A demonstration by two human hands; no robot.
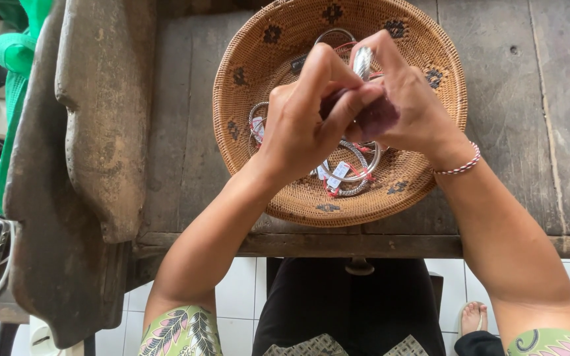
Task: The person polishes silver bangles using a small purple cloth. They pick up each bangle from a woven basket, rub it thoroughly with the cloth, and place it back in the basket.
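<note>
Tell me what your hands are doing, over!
Left hand and right hand together over basket, fingers pinching a silver bangle. More bangles in basket. Nothing in the way.

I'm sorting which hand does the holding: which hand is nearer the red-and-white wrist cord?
Right. The red-and-white cord circles the right hand's own wrist; the left hand is across, over the basket.

Small white rectangular paper tags [339,173] on red strings lay in the round woven basket [258,66], just below the fingers [338,115] of both hands and tied to silver metal bangles [357,165]. Another white tag [257,128] sat left of the left hand's [298,125] fingers, by the basket's wall. A small dark tag [298,63] showed just above those fingers.
</note>
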